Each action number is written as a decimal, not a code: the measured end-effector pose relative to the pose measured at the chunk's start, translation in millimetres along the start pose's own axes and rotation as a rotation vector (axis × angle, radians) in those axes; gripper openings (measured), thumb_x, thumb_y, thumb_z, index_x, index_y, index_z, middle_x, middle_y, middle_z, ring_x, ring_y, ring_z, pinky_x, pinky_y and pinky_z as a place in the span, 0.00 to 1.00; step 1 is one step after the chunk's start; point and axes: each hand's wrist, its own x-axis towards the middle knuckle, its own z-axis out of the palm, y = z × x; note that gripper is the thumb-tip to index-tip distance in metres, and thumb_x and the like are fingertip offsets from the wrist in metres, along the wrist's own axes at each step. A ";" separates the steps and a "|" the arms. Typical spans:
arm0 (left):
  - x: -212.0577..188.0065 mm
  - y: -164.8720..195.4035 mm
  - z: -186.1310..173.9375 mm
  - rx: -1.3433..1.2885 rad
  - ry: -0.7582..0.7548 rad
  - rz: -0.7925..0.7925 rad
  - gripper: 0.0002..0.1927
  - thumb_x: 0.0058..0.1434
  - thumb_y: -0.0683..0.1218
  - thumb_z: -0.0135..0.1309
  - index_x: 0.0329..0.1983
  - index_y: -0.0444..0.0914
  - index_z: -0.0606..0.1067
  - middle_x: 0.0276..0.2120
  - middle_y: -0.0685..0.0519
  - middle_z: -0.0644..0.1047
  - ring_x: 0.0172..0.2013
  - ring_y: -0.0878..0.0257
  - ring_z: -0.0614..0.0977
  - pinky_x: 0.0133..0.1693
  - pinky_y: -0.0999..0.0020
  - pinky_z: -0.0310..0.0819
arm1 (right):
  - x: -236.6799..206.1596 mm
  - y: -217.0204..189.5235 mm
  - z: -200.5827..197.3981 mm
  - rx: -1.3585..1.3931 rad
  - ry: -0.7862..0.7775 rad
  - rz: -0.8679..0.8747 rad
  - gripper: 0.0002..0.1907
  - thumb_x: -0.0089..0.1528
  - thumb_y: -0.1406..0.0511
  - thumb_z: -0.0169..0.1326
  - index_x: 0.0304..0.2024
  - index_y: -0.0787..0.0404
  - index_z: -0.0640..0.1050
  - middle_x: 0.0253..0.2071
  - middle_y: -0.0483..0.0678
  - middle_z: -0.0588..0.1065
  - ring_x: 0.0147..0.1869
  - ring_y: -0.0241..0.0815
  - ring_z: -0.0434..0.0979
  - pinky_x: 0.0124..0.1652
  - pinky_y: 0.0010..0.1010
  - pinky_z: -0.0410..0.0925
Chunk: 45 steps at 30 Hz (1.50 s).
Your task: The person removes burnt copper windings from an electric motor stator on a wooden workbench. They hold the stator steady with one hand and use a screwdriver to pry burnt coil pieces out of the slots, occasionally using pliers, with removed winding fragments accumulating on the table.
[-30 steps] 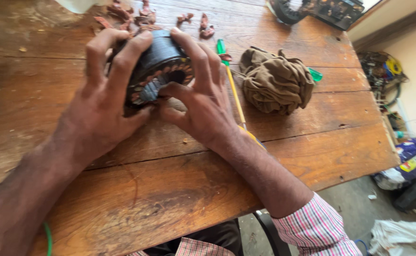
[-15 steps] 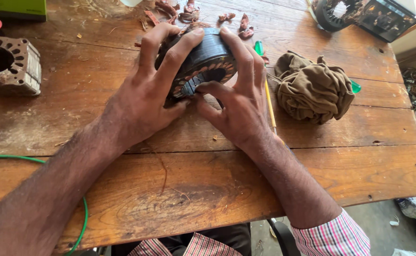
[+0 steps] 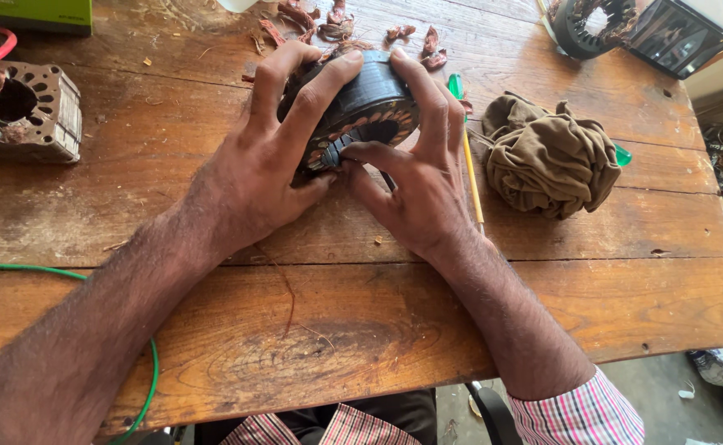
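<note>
Gripping a dark round motor stator (image 3: 361, 107) tilted on the wooden desk (image 3: 378, 330), both hands close around it: left hand (image 3: 262, 173) over its top, right hand (image 3: 423, 185) beside a brown cloth (image 3: 551, 156).

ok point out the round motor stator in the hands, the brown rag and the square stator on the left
round motor stator (image 3: 369, 99), head view, dark outer band
brown rag (image 3: 551, 156), head view, middle of the crumpled cloth
square stator (image 3: 48, 107), head view, slotted front face

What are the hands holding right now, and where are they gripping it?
Both hands grip a dark round motor stator with copper windings, tilted on the wooden table. The left hand wraps its outer rim; the right hand clasps the other side, thumb at the slotted face.
</note>
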 end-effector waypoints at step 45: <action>1.5 1.3 -4.4 0.001 -0.028 -0.008 0.59 0.47 0.41 0.75 0.76 0.43 0.50 0.66 0.40 0.53 0.68 0.35 0.67 0.61 0.50 0.78 | 10.7 -25.3 12.8 -0.120 0.068 0.022 0.31 0.65 0.63 0.66 0.67 0.62 0.69 0.75 0.43 0.49 0.80 0.47 0.46 0.72 0.45 0.51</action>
